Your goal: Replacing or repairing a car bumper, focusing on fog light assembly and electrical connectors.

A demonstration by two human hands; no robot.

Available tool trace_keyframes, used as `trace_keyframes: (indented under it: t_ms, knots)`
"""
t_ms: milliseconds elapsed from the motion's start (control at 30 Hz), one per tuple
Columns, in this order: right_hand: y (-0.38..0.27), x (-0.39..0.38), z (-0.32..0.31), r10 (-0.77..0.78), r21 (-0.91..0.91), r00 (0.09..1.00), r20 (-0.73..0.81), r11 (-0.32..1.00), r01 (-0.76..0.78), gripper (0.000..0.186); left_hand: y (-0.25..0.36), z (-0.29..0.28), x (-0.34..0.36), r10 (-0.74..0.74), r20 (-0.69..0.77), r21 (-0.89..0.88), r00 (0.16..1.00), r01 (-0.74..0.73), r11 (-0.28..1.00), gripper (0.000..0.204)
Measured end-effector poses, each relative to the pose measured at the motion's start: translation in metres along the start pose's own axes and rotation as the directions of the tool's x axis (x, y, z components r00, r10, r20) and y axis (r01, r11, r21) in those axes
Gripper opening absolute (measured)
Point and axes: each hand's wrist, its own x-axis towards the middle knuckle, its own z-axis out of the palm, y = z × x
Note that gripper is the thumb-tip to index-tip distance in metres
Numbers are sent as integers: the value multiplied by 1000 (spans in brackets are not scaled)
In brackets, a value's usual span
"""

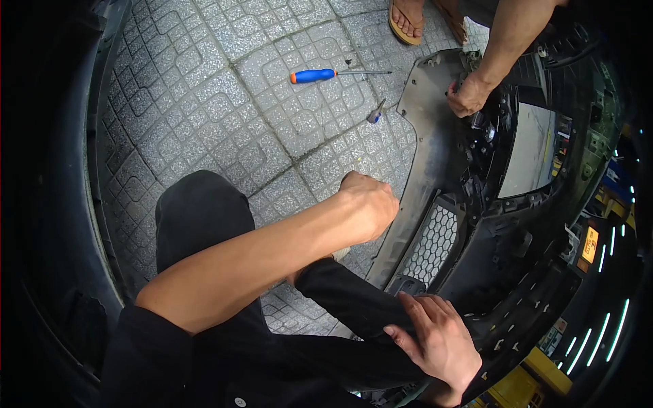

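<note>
Left hand (371,205) is curled up near the big part's edge; its fingers are hidden, so I can't tell if they pinch anything. Right hand (442,340) is loose, fingers a bit apart, by a black trouser leg (350,292). Gray floor tiles (197,115) spread out wide. On them, to the right, lies the big dark car bumper (435,149). It has a honeycomb mesh (432,241). Another person's hand (469,96) is at its far end. Near that end lies a blue and orange screwdriver (316,75), then a small short tool (374,115).
</note>
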Motion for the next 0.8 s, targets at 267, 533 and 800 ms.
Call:
trace_keyframes:
  t_ms: [267,533,800]
  knots:
    - [28,6,16,84,97,996,-27,992,-81,58,-10,17,-18,-9,-92,-43,996,5,999,24]
    - [40,5,36,132,212,991,23,968,-134,60,26,29,16,197,-35,-154,980,-200,968,32]
    - [48,3,23,222,188,975,-20,958,-215,61,-5,39,12,-48,111,118,993,35,992,27]
